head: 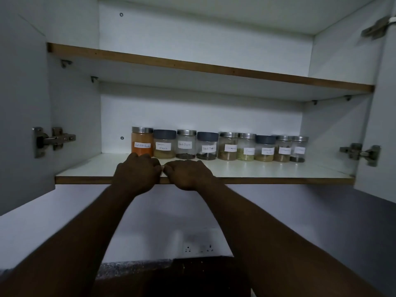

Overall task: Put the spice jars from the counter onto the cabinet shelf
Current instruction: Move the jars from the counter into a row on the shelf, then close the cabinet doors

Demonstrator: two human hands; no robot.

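Note:
Several labelled spice jars stand in a row at the back of the lower cabinet shelf (267, 171). The leftmost is an orange powder jar (142, 142) with a steel lid. Beside it stand a jar with a dark lid (164, 146) and a black pepper jar (186, 144); the row ends at a small steel-lidded jar (298, 149) on the right. My left hand (137, 171) and my right hand (188, 173) rest side by side on the shelf's front edge, fingers curled, knuckles touching. Neither hand holds a jar. The left hand's fingertips lie just in front of the orange jar.
An upper shelf (192, 66) sits above. Both cabinet doors are swung open, with hinges at the left (51, 140) and right (362, 153). Below, a wall socket (199, 247) and a dark speckled counter edge (132, 269) show between my forearms.

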